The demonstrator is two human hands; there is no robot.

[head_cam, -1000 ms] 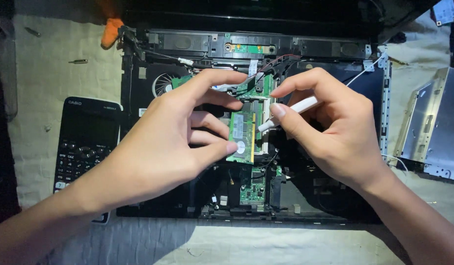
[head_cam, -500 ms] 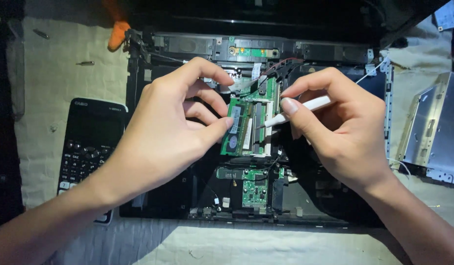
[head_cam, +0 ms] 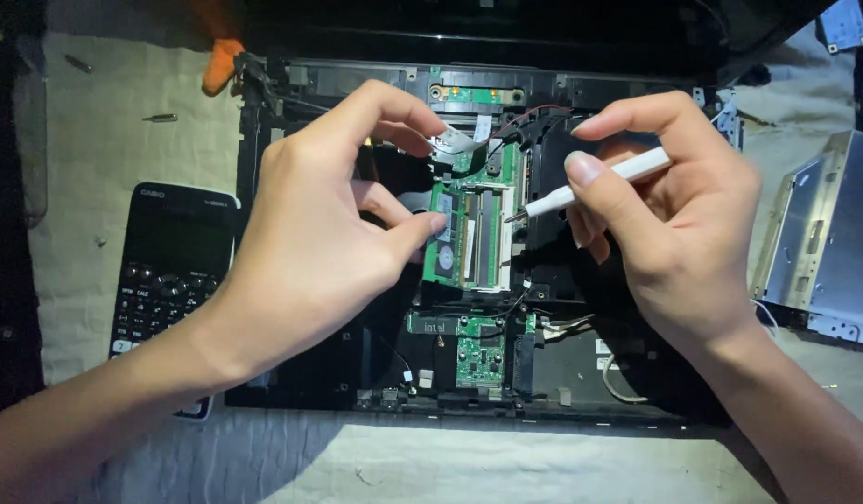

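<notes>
The green memory module (head_cam: 450, 238) now lies lower in its slot at the middle of the opened laptop chassis (head_cam: 291, 373) than a second ago. The left hand (head_cam: 310, 252) pinches its left edge; the right hand (head_cam: 674, 224) grips a white tool (head_cam: 595, 185), tip at the slot's right latch. A calculator (head_cam: 165, 271) crowds the chassis's left edge, a drive caddy (head_cam: 823, 252) the right.

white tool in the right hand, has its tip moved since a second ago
Yes. The white tool tip has shifted right, off the green memory module to the slot's right edge.

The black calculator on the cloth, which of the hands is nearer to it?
Left. The left hand hovers just right of the black calculator; the right hand, holding a white tool, is far across the opened laptop.
</notes>
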